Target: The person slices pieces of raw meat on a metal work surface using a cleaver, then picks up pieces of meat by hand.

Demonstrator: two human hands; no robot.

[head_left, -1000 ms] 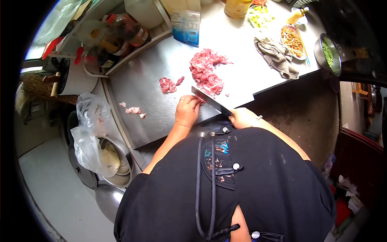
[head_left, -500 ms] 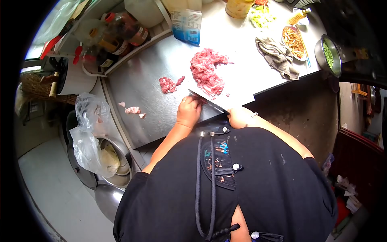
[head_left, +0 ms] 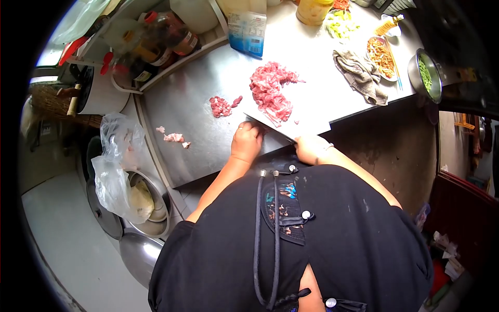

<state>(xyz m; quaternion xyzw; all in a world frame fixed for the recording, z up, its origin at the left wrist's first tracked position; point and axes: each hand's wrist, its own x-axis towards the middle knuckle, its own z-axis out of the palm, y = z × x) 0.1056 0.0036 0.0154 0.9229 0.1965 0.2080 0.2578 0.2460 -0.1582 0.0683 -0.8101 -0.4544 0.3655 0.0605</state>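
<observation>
My right hand is closed around the handle end of a kitchen knife, whose blade points up and left across the steel worktop. Just left of the blade, my left hand has its fingers curled down on a piece of raw meat, mostly hidden under them. Beyond the knife lies a large heap of sliced pink meat. A smaller cluster of meat pieces sits to its left, and pale fatty scraps lie nearer the left edge of the worktop.
A blue and white pouch stands behind the meat, beside a rack of bottles. To the right are a crumpled cloth, a dish of brown strips and a metal bowl of greens. A plastic bag hangs over a pot at left.
The view has shifted slightly, so the counter items appear a little to the right. Both hands keep nearly the same places by the knife.
</observation>
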